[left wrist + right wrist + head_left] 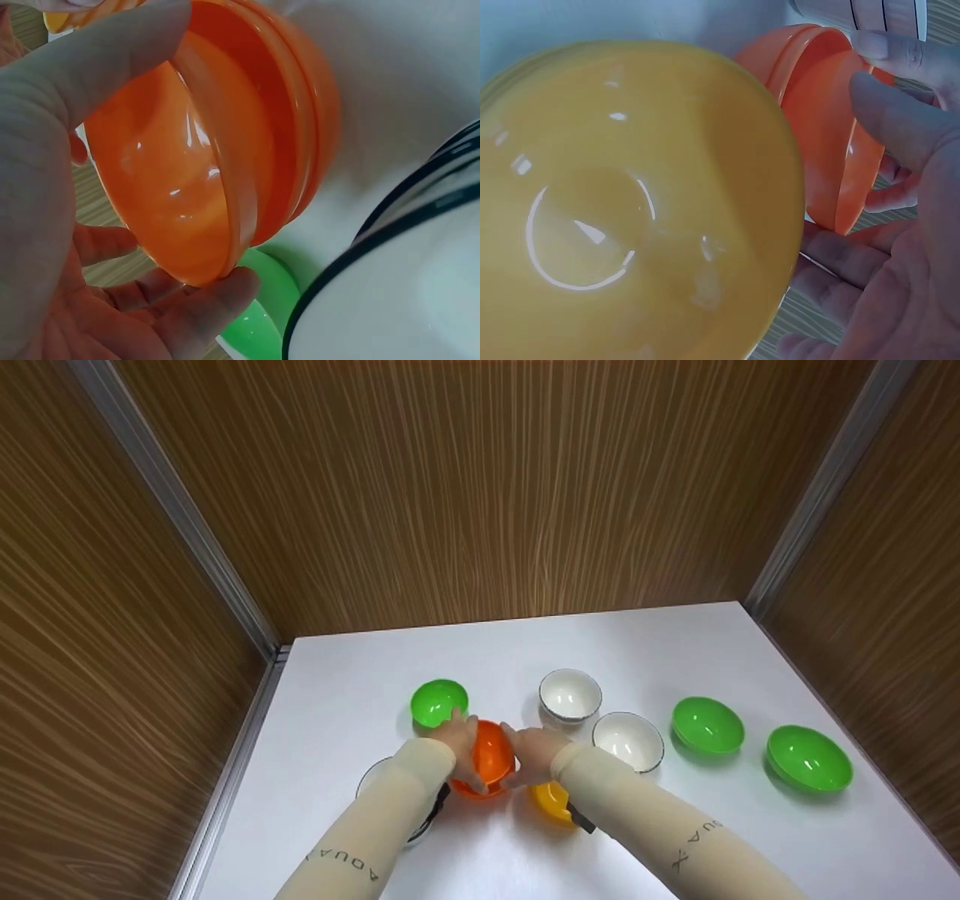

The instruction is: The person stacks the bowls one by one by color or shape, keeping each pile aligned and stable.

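Both hands grasp an orange bowl (495,751), which is tilted above other orange bowls (324,112) nested together on the white desk (330,682). The left hand (459,744) has its thumb over the rim and its fingers at the opposite edge; the right hand (534,751) clasps the other side, thumb near the rim and fingers by the far edge.

Just beside the right hand, partly under the sleeve, is a yellow bowl (552,801). A stack of dark-rimmed white bowls (405,300) stands by the left forearm, partly hidden in the head view. A small green bowl (439,703) stands just beyond the left hand. Past the right hand are two white bowls, one farther back (570,694) and one nearer (628,737). Two more green bowls (707,725) sit toward the desk's right edge, and wood-patterned walls (510,495) surround it.
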`<action>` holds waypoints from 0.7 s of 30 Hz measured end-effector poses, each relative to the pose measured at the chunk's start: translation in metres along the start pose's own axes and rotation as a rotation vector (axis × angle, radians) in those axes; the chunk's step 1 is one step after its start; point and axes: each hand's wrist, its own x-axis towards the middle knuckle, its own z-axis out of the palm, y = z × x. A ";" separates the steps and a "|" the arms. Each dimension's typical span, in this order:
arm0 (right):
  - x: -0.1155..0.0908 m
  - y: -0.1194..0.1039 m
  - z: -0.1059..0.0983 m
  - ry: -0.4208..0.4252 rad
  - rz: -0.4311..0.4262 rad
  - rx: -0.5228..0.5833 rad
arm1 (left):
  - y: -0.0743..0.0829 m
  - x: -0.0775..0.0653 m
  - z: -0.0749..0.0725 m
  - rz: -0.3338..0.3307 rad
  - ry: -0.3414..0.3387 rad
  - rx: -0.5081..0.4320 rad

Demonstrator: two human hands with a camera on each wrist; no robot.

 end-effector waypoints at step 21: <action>0.003 0.003 0.007 0.005 -0.009 -0.043 | 0.003 0.010 0.017 0.037 0.031 0.104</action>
